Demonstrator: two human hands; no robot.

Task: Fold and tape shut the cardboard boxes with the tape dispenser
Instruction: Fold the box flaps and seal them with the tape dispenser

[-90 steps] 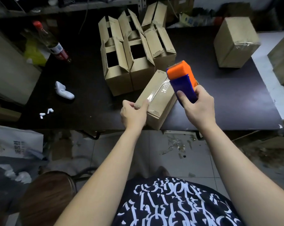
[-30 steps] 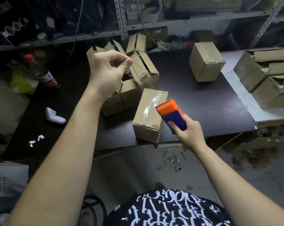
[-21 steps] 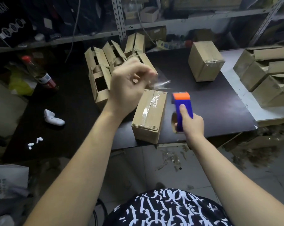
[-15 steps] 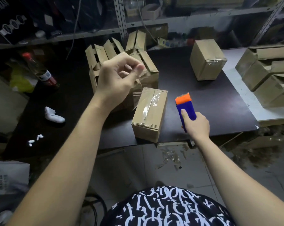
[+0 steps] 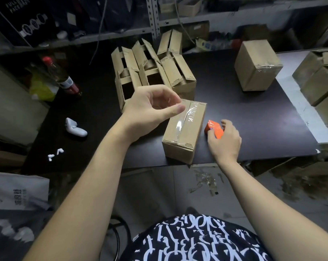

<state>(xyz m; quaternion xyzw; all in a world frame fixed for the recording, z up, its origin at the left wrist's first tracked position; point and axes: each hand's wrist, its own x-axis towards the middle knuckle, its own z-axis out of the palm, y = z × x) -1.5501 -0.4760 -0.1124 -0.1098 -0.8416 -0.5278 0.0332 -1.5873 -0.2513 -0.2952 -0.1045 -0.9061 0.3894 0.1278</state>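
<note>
- The box (image 5: 184, 132) lies at the near edge of the surface (image 5: 253, 129) (clear tape along its top).
- Just right of it, the right hand (image 5: 225, 142) grips the dispenser (image 5: 214, 129).
- The left hand (image 5: 150, 110) hovers over the box, fingers loosely curled, thumb apart.
- The open boxes (image 5: 150, 72) stand behind.

Dark table (image 5: 244, 117), metal shelving (image 5: 153, 17), littered floor (image 5: 155, 187)

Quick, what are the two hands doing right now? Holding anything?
Left hand: fingers curled; whether it holds anything cannot be told.
Right hand: grips the orange tape dispenser.
</note>
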